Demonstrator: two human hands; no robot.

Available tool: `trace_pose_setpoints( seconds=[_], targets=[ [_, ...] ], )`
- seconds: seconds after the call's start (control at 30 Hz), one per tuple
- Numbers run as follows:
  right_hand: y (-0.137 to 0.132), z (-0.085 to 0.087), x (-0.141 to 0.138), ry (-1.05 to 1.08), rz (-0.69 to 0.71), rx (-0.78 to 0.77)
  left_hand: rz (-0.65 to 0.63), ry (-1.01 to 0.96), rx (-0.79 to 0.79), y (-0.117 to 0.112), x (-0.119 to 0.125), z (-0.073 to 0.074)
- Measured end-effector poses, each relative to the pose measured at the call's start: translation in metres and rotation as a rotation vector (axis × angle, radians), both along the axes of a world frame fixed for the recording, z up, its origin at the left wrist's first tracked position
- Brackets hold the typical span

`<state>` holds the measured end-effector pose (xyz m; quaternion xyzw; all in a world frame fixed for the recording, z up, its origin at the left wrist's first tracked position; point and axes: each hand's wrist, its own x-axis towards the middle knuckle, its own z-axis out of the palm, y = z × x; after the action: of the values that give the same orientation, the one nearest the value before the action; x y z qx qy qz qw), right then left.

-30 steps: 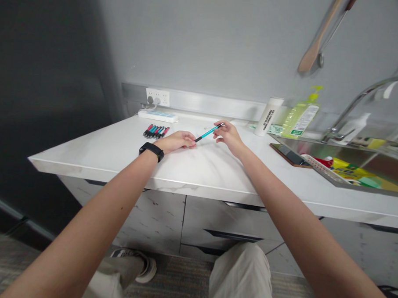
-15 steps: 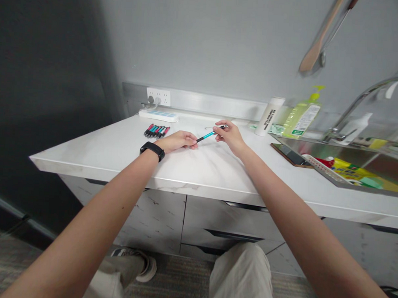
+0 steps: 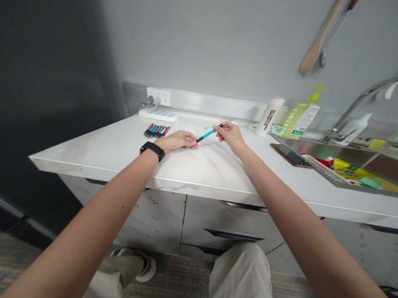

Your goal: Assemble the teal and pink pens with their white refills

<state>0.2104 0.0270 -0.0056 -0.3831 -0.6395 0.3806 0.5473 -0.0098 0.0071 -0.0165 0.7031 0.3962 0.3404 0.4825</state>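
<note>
A teal and black pen point(image 3: 207, 135) is held tilted over the white countertop point(image 3: 198, 168), its far end higher and to the right. My left hand point(image 3: 180, 141) pinches the black lower end between thumb and fingers. My right hand point(image 3: 230, 134) has its fingertips closed on the upper part, near the black top end. Left of my left hand, several pens point(image 3: 156, 131) in pink, teal and black lie side by side in a row on the counter. A small thin curved item point(image 3: 210, 126) behind the pen is too small to make out.
A power strip point(image 3: 158, 115) lies at the back left below a wall socket point(image 3: 158, 96). To the right stand a white tube point(image 3: 269, 116) and a yellow-green soap bottle point(image 3: 301, 116). A phone point(image 3: 291, 155) lies beside the sink point(image 3: 360, 156).
My right hand has shifted slightly, and its raised index finger has come down onto the pen; the black top end shows more clearly. My left hand stays in place.
</note>
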Motion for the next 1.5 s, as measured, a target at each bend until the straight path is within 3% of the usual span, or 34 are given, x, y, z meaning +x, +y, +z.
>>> trace_pose_setpoints(
  seconds=[0.1, 0.27, 0.43, 0.87, 1.07, 1.5],
  targets=[
    [-0.001, 0.0, 0.0, 0.03, 0.023, 0.016, 0.005, 0.02, 0.003, -0.001, 0.001, 0.001],
    [-0.007, 0.0, 0.002, 0.088, 0.259, 0.019, 0.025, 0.089, 0.063, -0.004, 0.002, 0.004],
    [-0.006, 0.0, 0.005, 0.114, 0.354, -0.017, 0.023, 0.078, 0.068, -0.005, 0.002, 0.005],
    [-0.007, 0.0, 0.002, 0.082, 0.165, -0.033, -0.034, 0.044, 0.043, -0.007, 0.001, 0.004],
    [-0.011, 0.002, 0.001, 0.108, 0.229, -0.024, 0.018, 0.045, 0.043, -0.007, 0.002, 0.005],
    [-0.001, -0.004, -0.001, 0.087, 0.092, -0.053, -0.036, 0.077, 0.068, -0.01, 0.003, 0.007]
  ],
)
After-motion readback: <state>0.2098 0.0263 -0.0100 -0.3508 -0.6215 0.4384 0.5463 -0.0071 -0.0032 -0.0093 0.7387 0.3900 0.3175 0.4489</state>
